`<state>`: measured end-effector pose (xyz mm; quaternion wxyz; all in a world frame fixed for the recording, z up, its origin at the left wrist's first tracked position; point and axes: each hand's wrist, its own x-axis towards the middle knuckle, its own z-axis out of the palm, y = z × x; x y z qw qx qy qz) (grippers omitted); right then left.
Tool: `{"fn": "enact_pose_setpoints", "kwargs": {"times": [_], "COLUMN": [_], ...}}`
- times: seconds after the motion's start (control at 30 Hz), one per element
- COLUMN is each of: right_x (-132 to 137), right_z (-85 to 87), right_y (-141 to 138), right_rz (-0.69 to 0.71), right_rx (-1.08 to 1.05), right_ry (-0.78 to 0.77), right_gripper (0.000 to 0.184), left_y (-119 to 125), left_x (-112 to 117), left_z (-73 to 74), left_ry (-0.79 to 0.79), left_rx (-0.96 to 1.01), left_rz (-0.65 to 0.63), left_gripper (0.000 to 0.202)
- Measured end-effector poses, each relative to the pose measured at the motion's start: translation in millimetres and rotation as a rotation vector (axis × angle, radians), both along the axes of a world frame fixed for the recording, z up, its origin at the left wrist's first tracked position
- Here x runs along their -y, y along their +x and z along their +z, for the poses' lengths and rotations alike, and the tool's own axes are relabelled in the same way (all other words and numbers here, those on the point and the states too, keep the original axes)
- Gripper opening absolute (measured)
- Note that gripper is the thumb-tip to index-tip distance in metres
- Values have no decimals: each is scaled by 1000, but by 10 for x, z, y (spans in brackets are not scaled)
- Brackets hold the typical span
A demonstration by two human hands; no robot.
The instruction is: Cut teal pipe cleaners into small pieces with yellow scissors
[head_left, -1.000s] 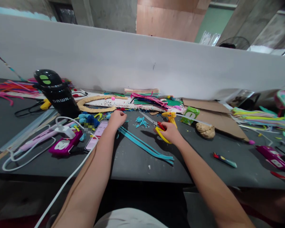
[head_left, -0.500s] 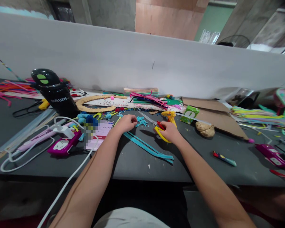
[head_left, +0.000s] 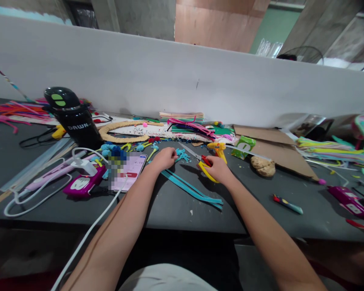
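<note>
My L hand [head_left: 165, 157] rests on the dark grey tabletop [head_left: 170, 210]. Fingers are curled shut, tips touching a small heap of short teal pipe-cleaner scraps [head_left: 181, 155]. Can't tell if a bit is pinched betw. them. My R hand [head_left: 219, 169] is closed round the handles of the yellow-and-red-handled metal scissors [head_left: 202, 161]. Blades look together, pointing up-left, tip just behind the scraps. The long teal fuzzy strips [head_left: 191, 189] lie flat betw. my forearms, running diagonally from under the L hand twd the near-right. A pink-screen phone [head_left: 130, 169] is just L of the L hand, w/ a white cable [head_left: 87, 234] beside my L forearm. A yellow glue gun [head_left: 218, 148] stands just behind the R hand. The black bottle w/ green buttons [head_left: 74, 119] is well off to the L.
</note>
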<state>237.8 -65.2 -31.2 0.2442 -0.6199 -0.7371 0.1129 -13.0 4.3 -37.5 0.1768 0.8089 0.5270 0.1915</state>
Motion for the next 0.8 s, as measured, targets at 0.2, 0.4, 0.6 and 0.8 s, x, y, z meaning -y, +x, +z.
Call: {"fn": "enact_pose_setpoints", "kwargs": {"times": [0.2, 0.4, 0.6, 0.8], "right_x": [1, 3, 2, 4], "right_z": [-2, 7, 4, 7], "right_y": [0, -4, -4, 5], "right_rz": [3, 4, 4, -3], "right_rx": [-14, 7, 12, 12], "right_ry": [-10, 0, -13, -14], "right_gripper": [28, 28, 31, 31], "left_y": [-34, -20, 51, 43], "left_x": [-31, 1, 52, 13], "left_z": [9, 29, 44, 15], "left_ry": [30, 60, 32, 54], "left_rx": [52, -15, -117, -126], "left_rz": [29, 5, -4, 18], "left_gripper": [7, 12, 12, 11]}}
